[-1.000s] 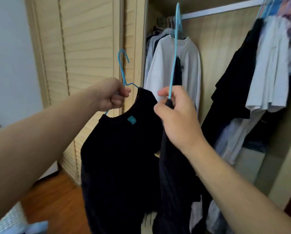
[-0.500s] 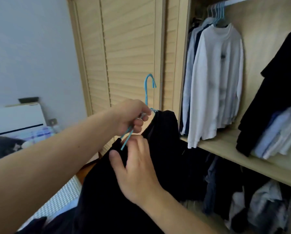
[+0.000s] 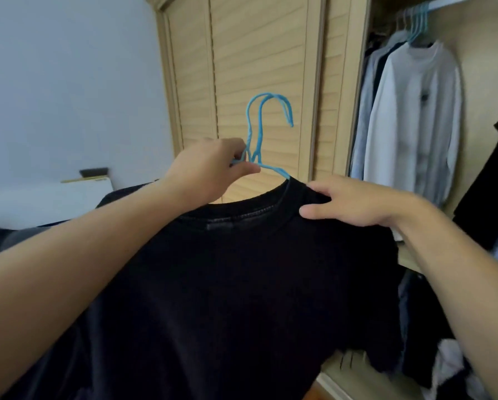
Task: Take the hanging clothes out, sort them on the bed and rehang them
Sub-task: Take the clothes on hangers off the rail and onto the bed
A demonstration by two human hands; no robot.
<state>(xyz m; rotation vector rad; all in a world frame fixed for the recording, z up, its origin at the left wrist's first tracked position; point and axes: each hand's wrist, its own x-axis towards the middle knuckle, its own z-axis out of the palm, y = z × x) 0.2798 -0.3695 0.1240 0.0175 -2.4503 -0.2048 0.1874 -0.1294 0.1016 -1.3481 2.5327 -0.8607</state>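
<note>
Louvred wood wardrobe door (image 3: pixel 259 67) stands closed behind the work; the bay to its right is open, with a white long-sleeved top (image 3: pixel 415 116) on the rail. Black T-shirt (image 3: pixel 242 284) hangs in front of the door, held off the rail. Right hand (image 3: pixel 354 202) grips its shoulder by the collar. Left hand (image 3: pixel 210 171) pinches the necks of two blue wire hangers (image 3: pixel 259 131). Hands are apart.

The left hand (image 3: pixel 210 171) pinches two blue hangers (image 3: pixel 259 134) at their necks; just right, the right hand (image 3: pixel 354 202) grips the black shirt (image 3: pixel 227 284) at its collar.
</note>
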